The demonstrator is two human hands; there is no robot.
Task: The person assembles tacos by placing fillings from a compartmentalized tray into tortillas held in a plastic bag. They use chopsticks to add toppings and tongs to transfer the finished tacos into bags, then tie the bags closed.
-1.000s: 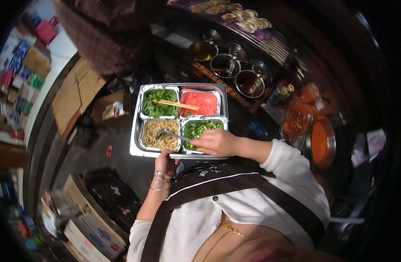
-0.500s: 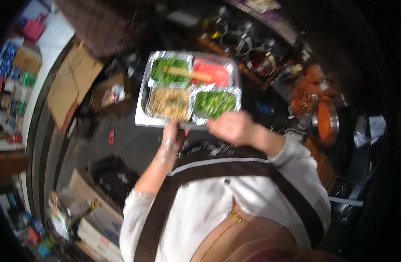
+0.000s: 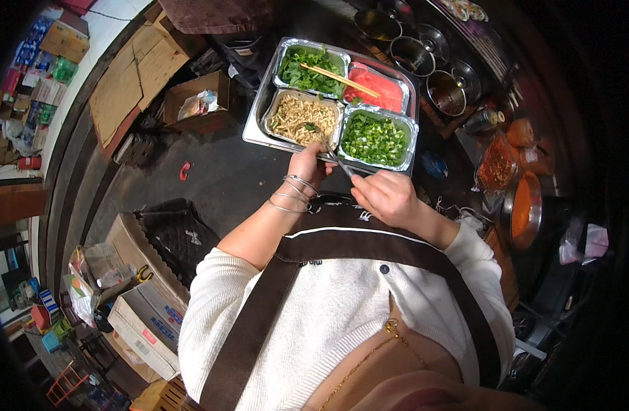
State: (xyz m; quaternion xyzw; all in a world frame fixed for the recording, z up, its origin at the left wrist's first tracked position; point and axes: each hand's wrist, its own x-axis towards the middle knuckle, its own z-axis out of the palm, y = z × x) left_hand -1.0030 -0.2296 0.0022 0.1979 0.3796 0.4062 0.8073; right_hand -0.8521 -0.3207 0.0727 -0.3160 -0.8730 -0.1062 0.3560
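A metal tray (image 3: pixel 258 133) in front of me carries several foil containers. They hold leafy green herbs (image 3: pixel 305 67), pink slices or paste (image 3: pixel 383 101), tan chopped bits (image 3: pixel 292 115) and chopped green onions (image 3: pixel 377 137). Wooden chopsticks (image 3: pixel 349 83) lie across the herbs and the pink food. My left hand (image 3: pixel 307 166), with bracelets at its wrist, grips the tray's near edge; some fingers are hidden beneath. The fingers of my right hand (image 3: pixel 391 197) are closed on the handle of a metal spoon (image 3: pixel 342 164), whose bowl rests among the tan bits.
Several metal pots (image 3: pixel 446 93) stand to the right, beyond a bag of red flakes (image 3: pixel 495 166) and a basin of orange contents (image 3: pixel 525 212). Cardboard boxes (image 3: pixel 149 327) sit at lower left, and an opened carton (image 3: pixel 198 103) at upper left. Dark floor (image 3: pixel 225 179) lies between.
The tray appears higher and further right in view. My right hand has drawn back from the green onion container's near edge, and the spoon, blurred before, now shows clearly.
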